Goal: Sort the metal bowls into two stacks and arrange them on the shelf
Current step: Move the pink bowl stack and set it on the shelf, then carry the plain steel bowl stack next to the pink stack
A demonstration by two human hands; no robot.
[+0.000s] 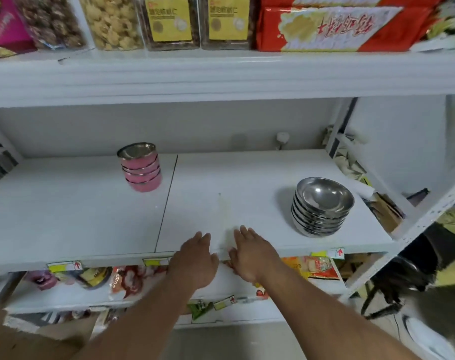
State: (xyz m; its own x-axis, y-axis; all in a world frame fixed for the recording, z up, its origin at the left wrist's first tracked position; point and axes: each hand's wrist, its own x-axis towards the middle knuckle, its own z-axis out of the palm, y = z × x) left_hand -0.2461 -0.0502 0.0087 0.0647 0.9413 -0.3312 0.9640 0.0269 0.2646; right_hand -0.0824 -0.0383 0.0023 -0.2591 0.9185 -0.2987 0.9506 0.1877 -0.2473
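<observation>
White shelf (pixel 65 216), mostly bare. Pink bowls (pixel 142 168) stacked rear left; steel bowls (pixel 321 206) stacked near the right edge, well apart. Left hand (pixel 195 258) and right hand (pixel 252 255) lie flat at the front lip, fingers spread, holding nothing. Bowls look light, stiff, probably slick; grip a stack low, both palms on its sides.

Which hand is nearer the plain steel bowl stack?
Right. The right hand lies open at the shelf front edge, left of and nearer the camera than the steel bowl stack. The left hand lies beside it, farther left.
</observation>
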